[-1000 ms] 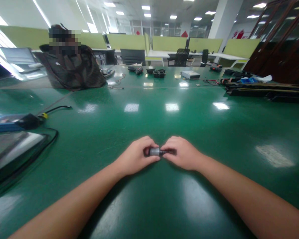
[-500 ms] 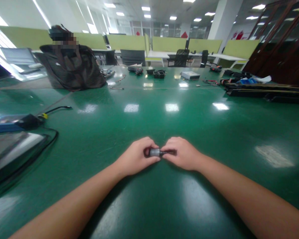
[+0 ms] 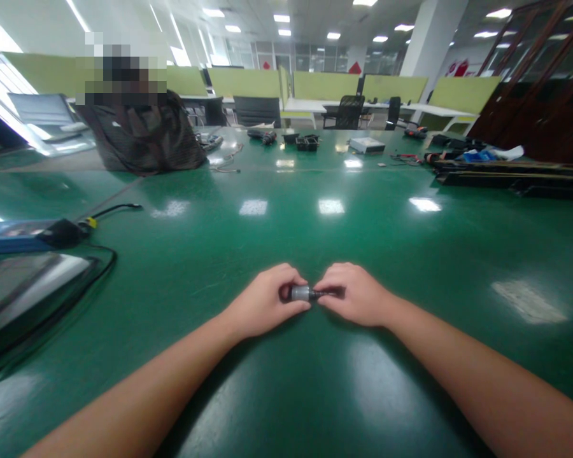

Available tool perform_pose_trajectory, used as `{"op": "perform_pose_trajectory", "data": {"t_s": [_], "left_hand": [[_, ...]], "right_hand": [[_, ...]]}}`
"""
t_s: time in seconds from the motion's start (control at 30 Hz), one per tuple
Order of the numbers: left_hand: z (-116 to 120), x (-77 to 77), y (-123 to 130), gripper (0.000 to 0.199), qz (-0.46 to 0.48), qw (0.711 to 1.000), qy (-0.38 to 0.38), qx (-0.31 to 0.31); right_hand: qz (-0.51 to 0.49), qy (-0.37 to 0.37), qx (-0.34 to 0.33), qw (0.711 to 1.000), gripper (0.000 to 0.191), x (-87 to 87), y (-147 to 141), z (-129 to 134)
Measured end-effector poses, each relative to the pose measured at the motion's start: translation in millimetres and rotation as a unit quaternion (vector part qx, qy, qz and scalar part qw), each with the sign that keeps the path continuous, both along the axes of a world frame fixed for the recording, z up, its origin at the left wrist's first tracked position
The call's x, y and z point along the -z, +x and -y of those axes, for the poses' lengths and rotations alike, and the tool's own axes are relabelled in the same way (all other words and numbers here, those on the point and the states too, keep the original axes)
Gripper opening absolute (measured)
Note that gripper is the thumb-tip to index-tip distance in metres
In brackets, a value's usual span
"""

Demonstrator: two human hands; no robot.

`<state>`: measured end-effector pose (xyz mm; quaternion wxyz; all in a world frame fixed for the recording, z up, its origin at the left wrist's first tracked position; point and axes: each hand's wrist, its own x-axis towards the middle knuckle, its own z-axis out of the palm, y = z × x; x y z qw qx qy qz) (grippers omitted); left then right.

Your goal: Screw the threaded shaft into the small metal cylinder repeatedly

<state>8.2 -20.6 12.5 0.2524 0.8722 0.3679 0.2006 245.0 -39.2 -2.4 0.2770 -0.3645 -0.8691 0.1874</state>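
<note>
My left hand [image 3: 270, 302] is curled around a small grey-and-black cylinder [image 3: 300, 293], with the thumb in front and the fingers behind. The cylinder lies sideways just above or on the green tabletop; I cannot tell whether it touches. A thin dark part [image 3: 319, 294] extends from its right end. My right hand [image 3: 358, 294] pinches that thin part between thumb and fingers. The fingers partly hide both ends, and the exact kind of thing is too small to make out.
The glossy green table [image 3: 210, 235] spans the view. At left lie a blue device [image 3: 14, 235], a grey flat device [image 3: 33, 286] and black cables. A dark bag [image 3: 148, 137] stands farther back. A white box [image 3: 367, 145] and black panels [image 3: 510, 177] lie beyond.
The view has shifted slightly. My right hand sits a touch farther right, with a little more of the thin dark part showing between the hands. Both grips look the same.
</note>
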Motion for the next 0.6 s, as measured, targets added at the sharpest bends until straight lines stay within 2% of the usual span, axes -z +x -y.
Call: {"op": "perform_pose_trajectory", "data": {"t_s": [0.6], "left_hand": [[0.8,1.3,-1.9,0.020,-0.007,1.000,-0.001,-0.003]], "right_hand": [[-0.006,0.000,0.014,1.000,0.008,1.5,3.5,-2.7]]}}
